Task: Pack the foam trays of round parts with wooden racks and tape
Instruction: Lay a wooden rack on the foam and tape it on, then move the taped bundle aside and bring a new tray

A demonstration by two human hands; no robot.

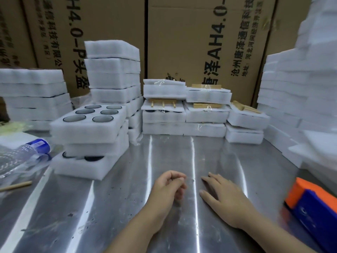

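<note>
A white foam tray (87, 128) with several round dark parts in its holes tops a short stack at the left. Behind the middle of the metal table (164, 152) stand taped foam packs (164, 114), some with wooden racks (206, 106) under clear tape. A loose wooden rack (245, 107) lies on a foam pack at the right. My left hand (168, 187) rests on the table with its fingers loosely curled and holds nothing. My right hand (223, 192) lies flat on the table beside it, fingers straight. An orange and blue tape dispenser (310, 203) sits at the right edge.
Tall stacks of foam trays stand at the left (32, 92), back left (113, 70) and right (299, 84). Cardboard boxes (191, 33) form the back wall. A plastic water bottle (23, 154) and a wooden stick (16, 186) lie at the left.
</note>
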